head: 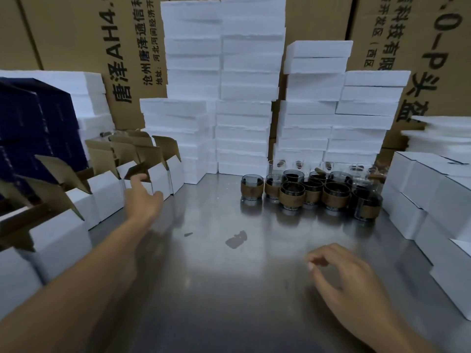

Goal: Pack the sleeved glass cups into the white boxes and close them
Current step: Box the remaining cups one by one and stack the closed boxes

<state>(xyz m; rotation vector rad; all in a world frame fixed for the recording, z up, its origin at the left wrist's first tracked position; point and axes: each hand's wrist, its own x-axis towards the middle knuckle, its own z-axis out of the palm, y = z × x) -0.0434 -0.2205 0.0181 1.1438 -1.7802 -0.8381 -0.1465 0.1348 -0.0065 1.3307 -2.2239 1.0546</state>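
Several smoky glass cups with brown sleeves (309,192) stand clustered at the back right of the steel table (216,263). A row of white boxes with raised brown flaps (107,189) runs along the left side. My left hand (142,197) stretches out toward one open box in that row, fingers straight, holding nothing. Low over the table at the front right hovers my right hand (341,271), its fingers loosely curled and empty, well short of the cups.
Closed white boxes (433,212) are stacked at the right edge. Tall piles of white foam slabs (244,103) fill the back, with large brown cartons behind. Dark blue boxes (35,128) stand at the far left. A small dark smudge (235,240) marks the table's middle.
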